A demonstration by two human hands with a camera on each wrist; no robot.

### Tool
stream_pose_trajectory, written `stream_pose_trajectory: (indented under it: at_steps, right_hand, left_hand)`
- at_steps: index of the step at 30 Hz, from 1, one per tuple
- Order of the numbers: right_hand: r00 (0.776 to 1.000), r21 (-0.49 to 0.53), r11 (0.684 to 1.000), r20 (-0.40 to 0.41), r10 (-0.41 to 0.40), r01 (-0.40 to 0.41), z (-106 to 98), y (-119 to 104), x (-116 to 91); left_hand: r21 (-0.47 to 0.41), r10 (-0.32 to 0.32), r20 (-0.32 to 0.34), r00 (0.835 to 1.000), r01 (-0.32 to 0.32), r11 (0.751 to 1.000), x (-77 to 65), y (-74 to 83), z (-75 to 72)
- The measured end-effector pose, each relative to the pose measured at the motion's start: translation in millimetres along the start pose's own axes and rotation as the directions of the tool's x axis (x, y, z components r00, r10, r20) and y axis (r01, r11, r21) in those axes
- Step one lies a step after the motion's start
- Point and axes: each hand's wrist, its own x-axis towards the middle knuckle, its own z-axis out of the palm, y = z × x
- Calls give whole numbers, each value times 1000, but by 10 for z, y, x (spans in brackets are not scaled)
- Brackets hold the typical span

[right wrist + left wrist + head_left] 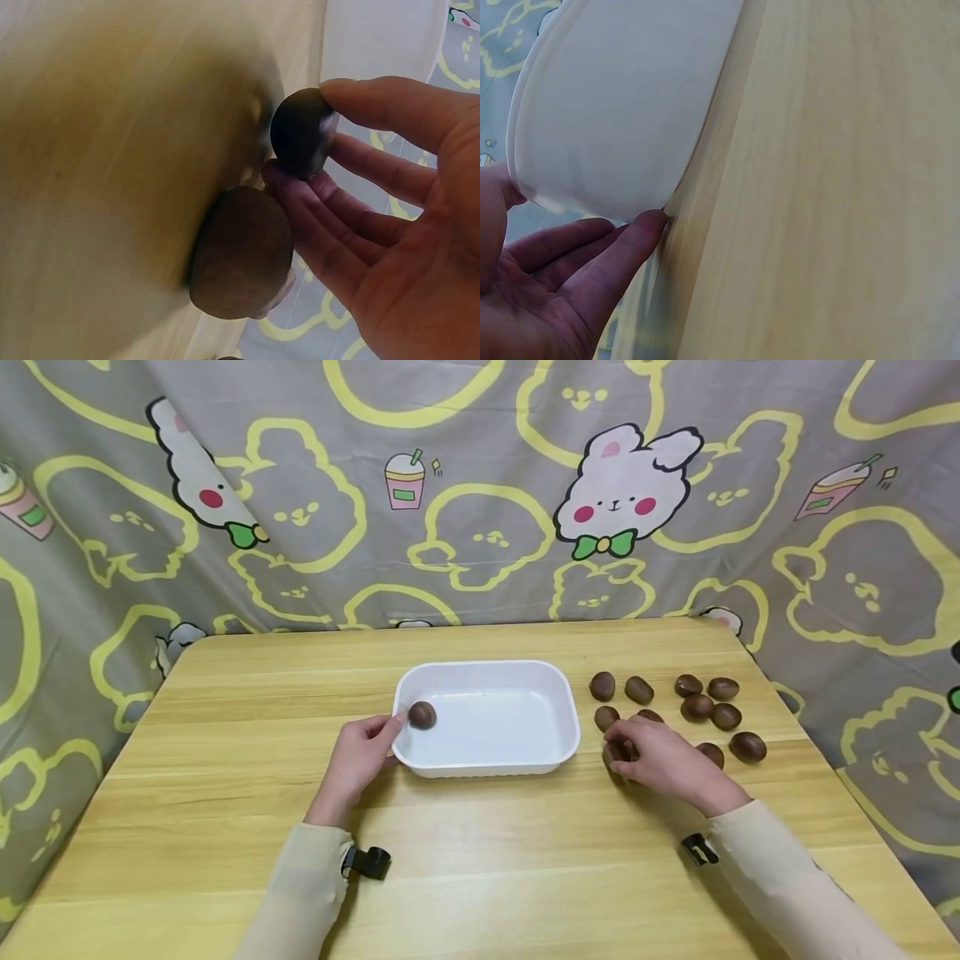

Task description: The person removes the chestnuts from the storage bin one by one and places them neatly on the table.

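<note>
A white plastic tray [491,767] stands on the table with one brown chestnut [422,716] inside at its left end. My left hand [360,763] grips the tray's left end, thumb at the rim; in the left wrist view its fingers [622,259] reach under the tray wall [622,97]. To the right of the tray, my right hand [667,762] pinches a dark chestnut [302,133] between thumb and fingers. Just beside those fingertips another chestnut [241,253] sits on the table. In the head view the right hand partly covers the chestnuts around it.
Several loose chestnuts [697,707] lie on the right part of the wooden table [480,877], some touching one another. Behind the table's far edge hangs a grey patterned curtain [480,468]. Black straps with small devices [367,862] sit on both wrists.
</note>
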Motion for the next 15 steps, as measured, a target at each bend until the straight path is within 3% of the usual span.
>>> stream_pose_trajectory:
  at_steps: [15]
  right_hand:
    - [1000,65,998,17,17,-18,8,20,-24]
  left_hand:
    - [-24,-2,4,1000,2,1000,-13,-1,-3]
